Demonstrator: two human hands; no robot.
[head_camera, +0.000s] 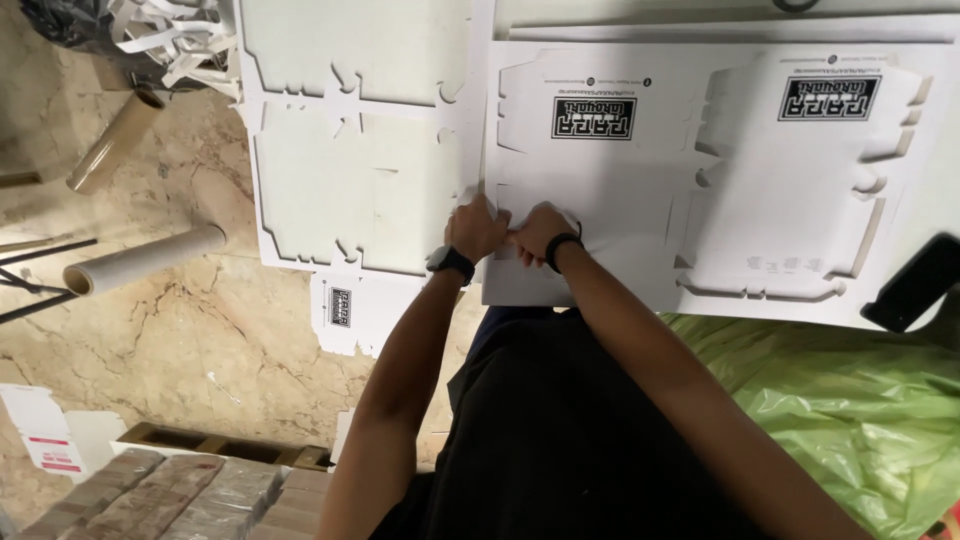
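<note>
While both hands, left (476, 228) and right (540, 233), pinch the sheet (650, 190) at its near edge, I judge it light, stiff, crease-prone.

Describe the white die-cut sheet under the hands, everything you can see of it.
The sheet is flat white cardboard, die-cut into two box blanks side by side, each with notched flaps and a black printed panel near its far edge. It lies on top of other white sheets. The left hand and right hand press together on its near left corner. A green plastic bag lies at its near edge.
</note>
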